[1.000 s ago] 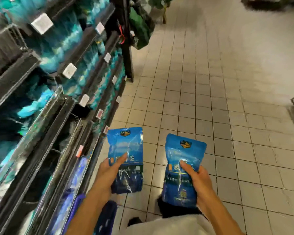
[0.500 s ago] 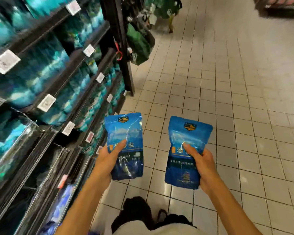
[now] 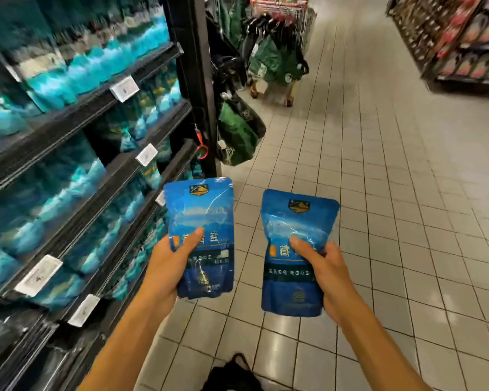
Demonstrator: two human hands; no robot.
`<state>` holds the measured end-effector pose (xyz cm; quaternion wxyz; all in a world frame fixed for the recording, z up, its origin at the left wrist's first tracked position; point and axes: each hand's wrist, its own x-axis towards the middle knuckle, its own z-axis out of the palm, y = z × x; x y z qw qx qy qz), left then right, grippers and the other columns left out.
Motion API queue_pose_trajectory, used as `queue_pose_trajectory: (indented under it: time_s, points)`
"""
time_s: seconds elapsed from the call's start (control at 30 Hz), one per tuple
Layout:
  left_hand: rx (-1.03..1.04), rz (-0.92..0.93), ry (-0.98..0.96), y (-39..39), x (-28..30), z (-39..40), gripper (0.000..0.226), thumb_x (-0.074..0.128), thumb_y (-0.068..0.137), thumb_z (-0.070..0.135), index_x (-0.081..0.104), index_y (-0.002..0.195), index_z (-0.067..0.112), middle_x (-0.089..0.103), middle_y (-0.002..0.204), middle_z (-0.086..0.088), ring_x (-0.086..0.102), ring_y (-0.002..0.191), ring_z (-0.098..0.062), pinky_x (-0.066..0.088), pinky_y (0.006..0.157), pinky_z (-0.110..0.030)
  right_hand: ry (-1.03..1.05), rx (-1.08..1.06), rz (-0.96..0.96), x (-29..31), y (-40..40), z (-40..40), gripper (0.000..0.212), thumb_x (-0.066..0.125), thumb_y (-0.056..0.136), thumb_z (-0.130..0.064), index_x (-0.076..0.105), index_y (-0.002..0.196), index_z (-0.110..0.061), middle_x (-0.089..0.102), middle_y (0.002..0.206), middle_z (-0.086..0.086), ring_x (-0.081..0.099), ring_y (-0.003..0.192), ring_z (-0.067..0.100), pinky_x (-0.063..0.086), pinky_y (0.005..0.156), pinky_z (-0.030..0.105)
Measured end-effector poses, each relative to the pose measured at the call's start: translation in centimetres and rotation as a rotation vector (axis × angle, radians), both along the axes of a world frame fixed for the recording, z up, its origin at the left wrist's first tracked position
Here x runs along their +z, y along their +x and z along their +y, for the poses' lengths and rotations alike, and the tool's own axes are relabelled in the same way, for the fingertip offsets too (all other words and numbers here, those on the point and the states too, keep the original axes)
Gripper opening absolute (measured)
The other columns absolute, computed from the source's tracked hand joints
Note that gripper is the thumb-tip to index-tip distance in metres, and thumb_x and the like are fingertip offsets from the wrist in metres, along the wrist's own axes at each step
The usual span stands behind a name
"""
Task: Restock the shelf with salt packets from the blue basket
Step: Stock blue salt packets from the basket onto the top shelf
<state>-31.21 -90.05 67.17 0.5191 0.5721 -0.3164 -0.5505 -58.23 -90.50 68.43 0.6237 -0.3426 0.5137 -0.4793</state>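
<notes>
Pale tiled floor (image 3: 350,193) beside dark shelf (image 3: 76,114)

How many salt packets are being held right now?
2. One salt packet is in the left hand, nearer the shelf; the other packet is in the right hand. A further packet tucked behind either cannot be ruled out.

I see two glossy blue salt packets upright side by side, apart: the left packet (image 3: 199,235) nearer the stocked shelf (image 3: 79,114) (teal bags, blurred), the right packet (image 3: 295,249) slightly lower.
</notes>
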Motion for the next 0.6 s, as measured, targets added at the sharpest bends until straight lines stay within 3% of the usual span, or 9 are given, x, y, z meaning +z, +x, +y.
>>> queue_pose_trajectory:
  time_s: [0.1,0.23,0.4,0.47,0.6]
  points:
    - [0.055,0.002,-0.057,0.9,2.4,-5.1,0.021,0.078,0.08,0.042,0.079,0.095,0.028,0.079,0.104,-0.009,0.077,0.09,-0.03,0.063,0.067,-0.039,-0.053,0.043,0.01,1.9,1.6,-5.9,0.059,0.086,0.06,-0.047,0.069,0.109,-0.018,0.079,0.1,0.009,0.077,0.088,0.028,0.061,0.063,0.034]
    - [0.117,0.001,-0.125,2.0,5.4,-10.7,0.025,0.077,0.076,0.043,0.079,0.095,0.027,0.079,0.103,-0.009,0.078,0.088,-0.027,0.061,0.063,-0.031,-0.113,0.099,-0.004,3.9,3.9,-13.6,0.054,0.089,0.067,-0.041,0.069,0.11,-0.016,0.079,0.099,0.008,0.077,0.087,0.026,0.06,0.062,0.031]
    - [0.239,-0.079,-0.208,4.3,8.0,-17.6,0.04,0.079,0.073,0.051,0.076,0.104,0.025,0.079,0.106,-0.005,0.077,0.091,-0.024,0.061,0.065,-0.029,-0.229,0.257,-0.034,6.4,7.2,-24.0,0.018,0.081,0.076,-0.034,0.078,0.093,-0.028,0.079,0.098,0.007,0.077,0.086,0.024,0.06,0.063,0.028]
    - [0.319,-0.107,-0.234,5.2,8.8,-20.4,0.047,0.082,0.071,0.054,0.075,0.107,0.023,0.079,0.107,-0.004,0.077,0.094,-0.024,0.062,0.068,-0.031,-0.287,0.336,-0.048,7.0,8.7,-28.5,0.014,0.079,0.079,-0.032,0.078,0.093,-0.029,0.079,0.099,0.007,0.077,0.086,0.023,0.06,0.064,0.028]
    - [0.49,-0.115,-0.304,6.7,11.0,-24.6,0.034,0.076,0.08,0.041,0.075,0.108,0.022,0.079,0.108,-0.005,0.077,0.095,-0.024,0.062,0.068,-0.031,-0.376,0.498,-0.093,8.9,11.9,-36.6,0.012,0.077,0.085,-0.025,0.079,0.096,-0.028,0.08,0.099,0.004,0.077,0.084,0.02,0.059,0.063,0.026]
